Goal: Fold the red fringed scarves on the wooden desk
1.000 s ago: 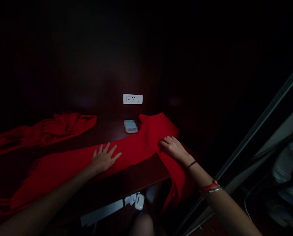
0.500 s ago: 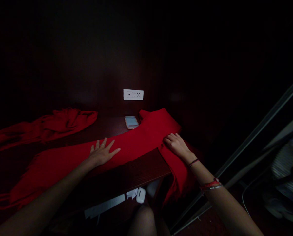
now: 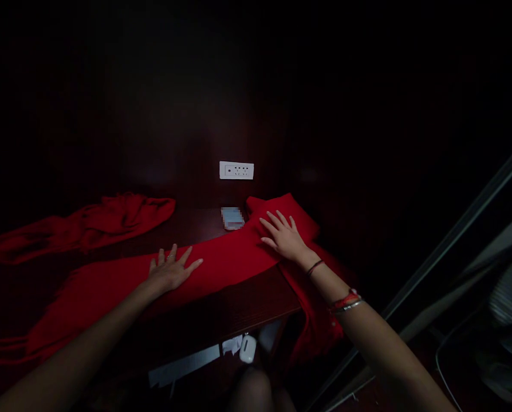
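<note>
A long red scarf (image 3: 225, 257) with a fringed left end lies stretched across the dark wooden desk (image 3: 247, 297). At the right it doubles over, and part of it hangs past the desk's edge. My left hand (image 3: 170, 273) rests on the scarf's left half, fingers spread. Farther right, my right hand (image 3: 284, 236) is on the cloth with its fingers fanned out, near the folded part. Neither hand grips anything. Another red fringed cloth (image 3: 122, 220) lies bunched at the back left.
Against the back wall is a white socket panel (image 3: 236, 170). A small flat object with a blurred face (image 3: 232, 218) lies on the desk below it. Under the desktop I see a white rounded case (image 3: 248, 348) and pale papers (image 3: 187, 364). A metal rail (image 3: 453, 240) slants at the right.
My right hand has moved left and away from me over the scarf, from closed fingers at its edge to spread fingers. My left hand has barely shifted. The view has tilted slightly.
</note>
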The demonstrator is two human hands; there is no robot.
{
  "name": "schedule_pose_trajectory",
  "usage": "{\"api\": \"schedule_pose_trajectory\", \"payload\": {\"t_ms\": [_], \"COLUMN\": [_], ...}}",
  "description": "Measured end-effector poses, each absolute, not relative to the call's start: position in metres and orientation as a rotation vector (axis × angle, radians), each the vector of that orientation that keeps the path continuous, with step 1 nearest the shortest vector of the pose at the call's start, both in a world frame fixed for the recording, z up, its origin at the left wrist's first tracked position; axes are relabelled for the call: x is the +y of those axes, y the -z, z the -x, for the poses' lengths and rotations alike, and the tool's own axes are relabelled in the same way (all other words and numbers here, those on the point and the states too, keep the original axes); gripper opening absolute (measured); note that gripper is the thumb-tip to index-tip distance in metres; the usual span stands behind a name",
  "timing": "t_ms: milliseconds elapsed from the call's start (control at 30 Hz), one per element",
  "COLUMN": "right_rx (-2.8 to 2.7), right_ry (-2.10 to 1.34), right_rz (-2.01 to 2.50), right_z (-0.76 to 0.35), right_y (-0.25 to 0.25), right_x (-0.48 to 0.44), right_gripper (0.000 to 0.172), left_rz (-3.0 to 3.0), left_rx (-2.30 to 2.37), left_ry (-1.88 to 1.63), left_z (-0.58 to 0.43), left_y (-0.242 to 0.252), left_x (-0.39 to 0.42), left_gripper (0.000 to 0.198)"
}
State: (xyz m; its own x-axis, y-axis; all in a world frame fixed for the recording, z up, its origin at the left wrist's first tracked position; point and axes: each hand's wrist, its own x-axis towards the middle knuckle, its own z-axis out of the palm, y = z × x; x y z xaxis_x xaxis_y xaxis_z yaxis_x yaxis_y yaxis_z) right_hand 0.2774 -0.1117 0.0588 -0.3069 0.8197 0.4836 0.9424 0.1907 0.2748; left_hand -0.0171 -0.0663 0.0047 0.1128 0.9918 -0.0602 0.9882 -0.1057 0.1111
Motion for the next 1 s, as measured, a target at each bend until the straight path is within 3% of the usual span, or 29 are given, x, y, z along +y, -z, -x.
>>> {"api": "schedule_pose_trajectory", "payload": {"t_ms": [233, 433, 567, 733, 1000], "right_rx": [-2.123, -2.121, -2.093, -2.173, -2.428], "right_ry": [0.69, 0.747, 0.714, 0.798, 0.744], "right_rz": [2.019, 1.98, 2.063, 1.937, 1.859], "right_z": [-0.296, -0.285, -0.282, -0.294, -0.311], "right_y": [-0.045, -0.054, -0.06, -0.087, -0.132], "right_x": [-0.074, -0.057, -0.04, -0.027, -0.016], "right_gripper": [0.055, 0.058, 0.053, 0.035, 0.02], "left_rz": [-2.41, -2.323, -2.257, -2.335, -2.404], "left_rx": [1.984, 2.067, 2.146, 2.181, 1.429], "left_ry": [-0.106, -0.097, -0.128, -0.285, -0.214], "left_z": [0.046, 0.056, 0.056, 0.065, 0.108], "left_y": [-0.002, -0.003, 0.0, 0.004, -0.043], "left_x": [-0.067, -0.066, -0.063, -0.051, -0.017], "left_gripper": [0.057, 0.057, 0.062, 0.054, 0.025]}}
